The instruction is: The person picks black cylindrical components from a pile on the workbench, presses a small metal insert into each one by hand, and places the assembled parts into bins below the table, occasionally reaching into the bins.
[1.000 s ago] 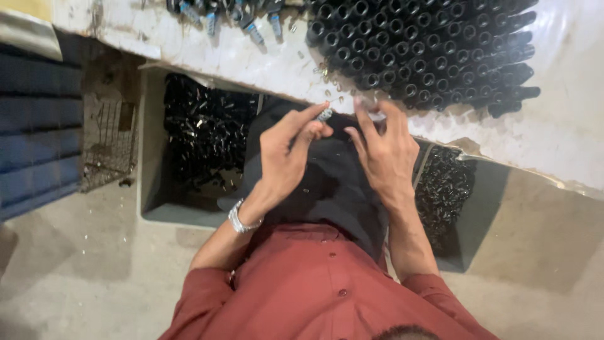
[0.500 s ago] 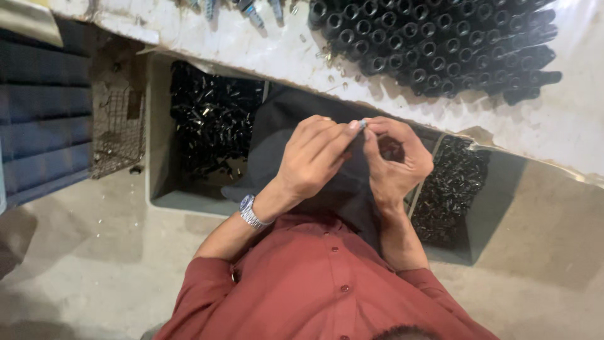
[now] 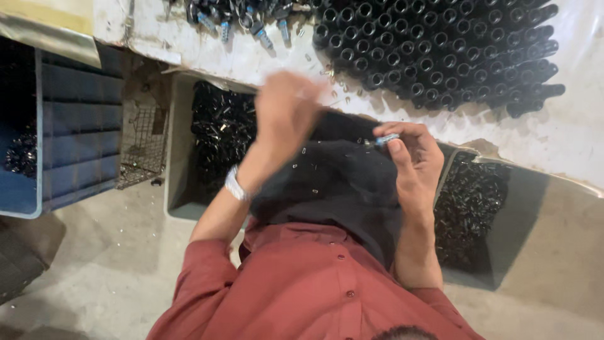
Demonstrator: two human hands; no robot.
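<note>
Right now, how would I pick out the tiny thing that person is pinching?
Start at the white bench with its block of upright black tubes. Below it, over the dark lap cloth, the right hand pinches a small piece: pale bluish and alone, unlike the black parts around.

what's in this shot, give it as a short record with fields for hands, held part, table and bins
left hand: left hand raised above the lap, blurred, grip unclear
right hand: right hand pinching a small pale blue part at its fingertips
lap: dark cloth with tiny metal bits on it
table: white table carrying a block of black tubes
bins: grey bin and blue crate
</note>
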